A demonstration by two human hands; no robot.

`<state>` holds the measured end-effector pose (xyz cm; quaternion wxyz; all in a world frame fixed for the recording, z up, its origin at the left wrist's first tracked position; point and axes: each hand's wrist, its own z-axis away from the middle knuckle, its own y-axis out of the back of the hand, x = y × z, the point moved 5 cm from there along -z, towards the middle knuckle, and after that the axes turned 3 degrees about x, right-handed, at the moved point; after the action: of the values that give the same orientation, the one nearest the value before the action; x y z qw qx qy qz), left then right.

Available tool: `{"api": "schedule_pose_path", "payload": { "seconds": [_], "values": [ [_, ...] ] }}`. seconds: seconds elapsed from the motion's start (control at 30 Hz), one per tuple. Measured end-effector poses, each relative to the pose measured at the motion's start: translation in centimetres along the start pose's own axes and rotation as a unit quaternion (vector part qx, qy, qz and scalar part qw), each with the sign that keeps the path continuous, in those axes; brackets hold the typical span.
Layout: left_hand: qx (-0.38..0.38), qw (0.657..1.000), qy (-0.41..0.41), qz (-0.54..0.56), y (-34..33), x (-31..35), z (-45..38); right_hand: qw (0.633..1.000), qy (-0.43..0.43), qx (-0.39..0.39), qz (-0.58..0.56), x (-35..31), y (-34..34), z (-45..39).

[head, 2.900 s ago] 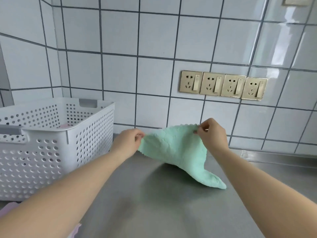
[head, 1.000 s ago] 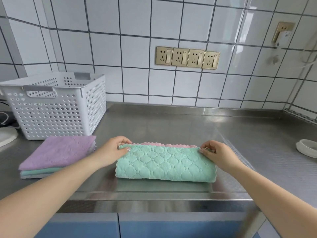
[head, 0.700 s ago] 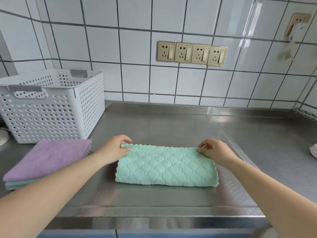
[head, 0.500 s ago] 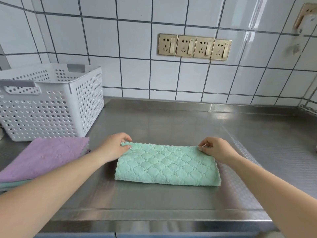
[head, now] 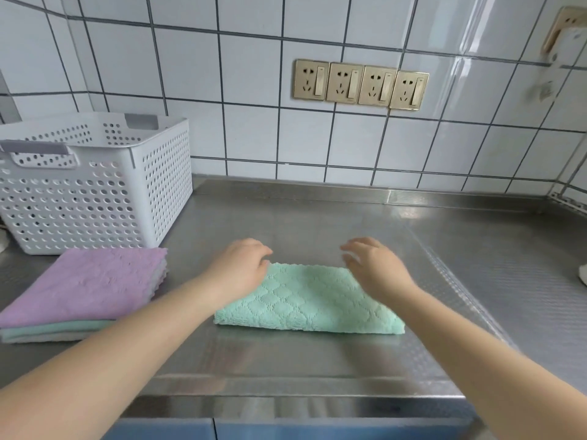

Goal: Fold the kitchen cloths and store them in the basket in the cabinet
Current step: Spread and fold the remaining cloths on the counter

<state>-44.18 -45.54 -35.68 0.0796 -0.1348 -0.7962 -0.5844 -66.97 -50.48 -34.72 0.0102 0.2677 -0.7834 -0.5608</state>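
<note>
Green cloth [head: 305,300] folded once, flat on the steel counter [head: 317,223], mid-front. Left hand [head: 238,269] resting on its left end, fingers relaxed, gripping nothing; right hand [head: 374,268] spread loose above the right end. Probably another fold to go. Stack [head: 85,290] done beside it, purple on top. Quilted, fluffy, scalloped edges. Perforated white basket [head: 95,185] waiting behind; cabinet storing not yet begun.

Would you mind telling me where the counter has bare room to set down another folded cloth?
Bare steel lies between the green cloth and the tiled wall, and on the textured stretch to its right. The counter's front strip is also free. It is crowded at left, where the cloth stack sits against the basket.
</note>
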Motion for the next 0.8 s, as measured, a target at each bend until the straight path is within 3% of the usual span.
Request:
{"api": "schedule_pose_path", "payload": {
  "seconds": [0.13, 0.5, 0.8],
  "values": [
    [-0.057, 0.997, -0.035, -0.035, -3.7, 4.8, 1.3, 0.991, 0.017, -0.127, 0.046, -4.8, -5.3, 2.1],
    [-0.120, 0.987, 0.034, -0.101, -6.1, 1.2, 3.9, 0.977, -0.027, -0.172, 0.122, -0.1, -6.4, 5.0],
    [-0.113, 0.987, 0.056, -0.101, -4.5, -0.4, 4.8, 0.971, -0.056, -0.187, 0.140, 3.0, -4.8, 5.2]
  ]
}}
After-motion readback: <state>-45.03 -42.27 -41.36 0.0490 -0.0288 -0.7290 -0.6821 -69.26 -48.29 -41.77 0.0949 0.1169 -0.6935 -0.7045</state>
